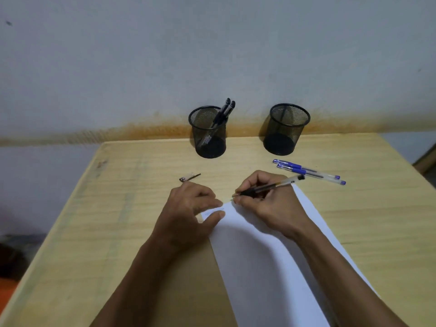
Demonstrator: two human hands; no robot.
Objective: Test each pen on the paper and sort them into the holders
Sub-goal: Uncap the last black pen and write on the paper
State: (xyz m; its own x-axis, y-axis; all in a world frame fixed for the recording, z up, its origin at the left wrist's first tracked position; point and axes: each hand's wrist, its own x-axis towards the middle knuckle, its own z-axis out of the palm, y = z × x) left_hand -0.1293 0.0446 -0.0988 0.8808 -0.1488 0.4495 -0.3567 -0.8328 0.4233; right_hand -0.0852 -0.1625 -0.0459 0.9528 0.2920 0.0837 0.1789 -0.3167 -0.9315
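My right hand [266, 204] grips a black pen [282, 184], its tip at the top corner of the white paper [264, 263]. My left hand [188, 208] lies flat on the table, its thumb and fingers pressing the paper's top left corner. A black pen cap [190, 177] lies just beyond my left hand. Two blue pens [306, 172] lie side by side at the right, beyond the paper. The left mesh holder [208, 133] has two black pens [224, 112] standing in it. The right mesh holder [286, 129] looks empty.
The wooden table [132, 208] stands against a pale wall with a rusty stain line. Both holders sit near the table's far edge. A dark object lies on the floor at the left.
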